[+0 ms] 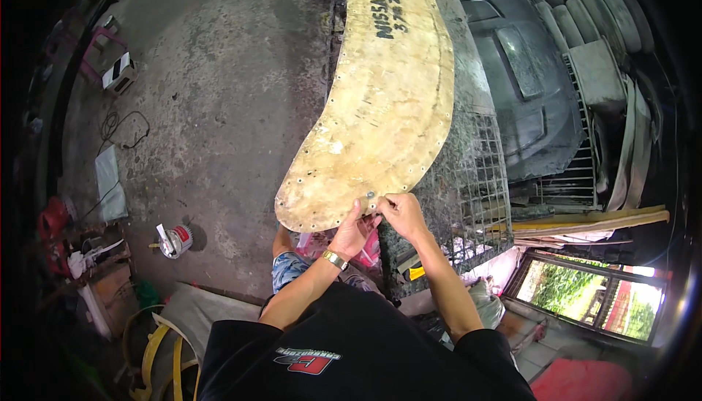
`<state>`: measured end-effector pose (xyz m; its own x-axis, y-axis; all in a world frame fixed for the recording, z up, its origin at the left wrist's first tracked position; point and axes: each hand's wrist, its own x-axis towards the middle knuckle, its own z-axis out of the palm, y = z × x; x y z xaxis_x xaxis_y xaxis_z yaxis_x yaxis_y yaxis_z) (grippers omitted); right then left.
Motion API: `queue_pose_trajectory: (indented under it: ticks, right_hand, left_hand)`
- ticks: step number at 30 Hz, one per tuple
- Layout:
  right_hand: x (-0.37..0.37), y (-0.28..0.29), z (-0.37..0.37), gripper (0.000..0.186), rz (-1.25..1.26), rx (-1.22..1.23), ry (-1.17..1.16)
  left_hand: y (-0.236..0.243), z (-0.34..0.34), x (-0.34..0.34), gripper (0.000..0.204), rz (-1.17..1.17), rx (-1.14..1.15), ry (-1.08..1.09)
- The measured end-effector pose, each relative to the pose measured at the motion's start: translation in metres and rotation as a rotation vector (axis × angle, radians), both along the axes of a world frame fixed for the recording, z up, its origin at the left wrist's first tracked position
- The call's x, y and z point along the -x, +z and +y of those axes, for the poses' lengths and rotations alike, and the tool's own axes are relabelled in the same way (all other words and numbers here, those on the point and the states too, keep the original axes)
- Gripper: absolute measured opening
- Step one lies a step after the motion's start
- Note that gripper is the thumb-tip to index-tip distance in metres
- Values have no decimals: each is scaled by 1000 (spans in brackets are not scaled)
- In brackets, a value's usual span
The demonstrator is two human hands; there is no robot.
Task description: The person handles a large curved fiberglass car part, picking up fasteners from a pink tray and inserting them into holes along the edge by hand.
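A long, curved, yellowish panel (395, 101) stretches away from me, with small holes along its edges and black handwriting at the far end. My left hand (351, 233) is at its near edge, thumb up against the rim and fingers curled underneath, partly hidden. Just to the right, my right hand (402, 214) is closed in a pinch over the same edge. Whatever lies between its fingertips is too small to make out. A small round metal piece, like a washer or bolt head (371, 194), sits on the panel just beyond both hands.
Under the panel is a dusty bench with a metal grid (479, 182). A dark car hood (512, 72) lies to the right, beside stacked curved parts (599, 13). On the floor at left stand a metal can (175, 241) and a white box (119, 73); a cable (121, 127) lies nearby.
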<state>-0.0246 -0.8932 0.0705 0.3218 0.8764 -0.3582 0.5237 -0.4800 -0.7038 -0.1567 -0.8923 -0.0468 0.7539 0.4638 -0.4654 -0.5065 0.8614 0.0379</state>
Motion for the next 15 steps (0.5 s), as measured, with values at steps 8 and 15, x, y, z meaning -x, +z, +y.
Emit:
queue_pose_trajectory:
  ticks: [8,15]
  right_hand:
    - [-4,15,3,20,17,64,-17]
    - [10,8,28,36,-662,106,628]
  left_hand:
    - [3,0,-9,41,-20,39,20]
    - [-8,0,-4,54,11,-41,-7]
